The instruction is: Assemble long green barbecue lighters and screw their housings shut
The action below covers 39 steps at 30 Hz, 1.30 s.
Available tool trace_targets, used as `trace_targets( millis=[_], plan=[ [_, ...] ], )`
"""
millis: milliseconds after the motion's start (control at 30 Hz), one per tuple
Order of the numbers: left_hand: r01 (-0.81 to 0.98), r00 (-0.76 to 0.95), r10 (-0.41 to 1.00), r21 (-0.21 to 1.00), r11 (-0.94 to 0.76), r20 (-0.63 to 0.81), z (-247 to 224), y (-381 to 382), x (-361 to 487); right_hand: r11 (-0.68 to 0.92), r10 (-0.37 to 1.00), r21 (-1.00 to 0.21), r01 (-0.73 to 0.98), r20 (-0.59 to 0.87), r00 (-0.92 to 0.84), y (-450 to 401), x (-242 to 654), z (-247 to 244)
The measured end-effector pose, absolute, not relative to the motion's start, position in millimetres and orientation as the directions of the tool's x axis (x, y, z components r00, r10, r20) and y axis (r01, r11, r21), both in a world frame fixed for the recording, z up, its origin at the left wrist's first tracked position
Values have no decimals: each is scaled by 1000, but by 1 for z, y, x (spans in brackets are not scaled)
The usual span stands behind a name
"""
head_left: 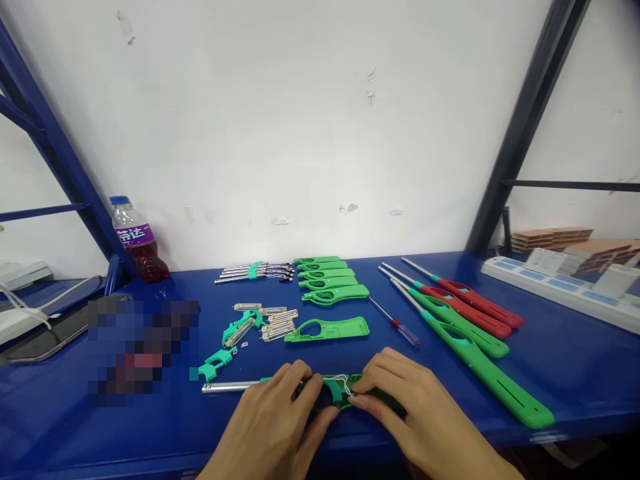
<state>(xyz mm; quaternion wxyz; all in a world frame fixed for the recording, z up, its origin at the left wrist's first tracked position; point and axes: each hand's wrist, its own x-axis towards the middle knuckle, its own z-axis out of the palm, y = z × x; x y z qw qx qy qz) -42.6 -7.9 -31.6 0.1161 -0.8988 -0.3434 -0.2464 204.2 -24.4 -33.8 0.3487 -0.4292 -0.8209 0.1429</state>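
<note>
A half-assembled long-nosed lighter lies crosswise near the table's front edge, its metal tube pointing left. My left hand grips its green body by the finger loop, thumb below and fingers above. My right hand pinches thin white wire between thumb and forefinger over the shell, beside a teal trigger. The right part of the body is hidden under my right hand. Just beyond lies an empty green half shell, with clear fuel tanks and loose teal triggers to its left.
Several green shells are lined up behind, beside metal tubes with wires. A screwdriver and finished green and red lighters lie to the right. A power strip, a drink bottle and a phone stand farther out.
</note>
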Motion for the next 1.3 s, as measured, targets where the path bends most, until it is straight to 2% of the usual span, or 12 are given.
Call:
trace_targets(
  millis=[233, 633, 967, 1300],
  plan=[
    [695, 613, 588, -7, -719, 528, -37, -7, -44, 603, 796, -566, 562, 478, -372, -21, 204, -34],
    [706, 585, 638, 72, -704, 501, -42, -5, -46, 578, 806, -492, 651, 470, -359, -15, 202, -28],
    [689, 576, 603, 69, -721, 552, -42, -5, -45, 566, 817, -537, 626, 469, -336, -15, 198, -28],
    [677, 591, 596, 68, -733, 544, -37, -5, -42, 530, 848, -610, 590, 377, -372, -17, 199, -26]
  ],
)
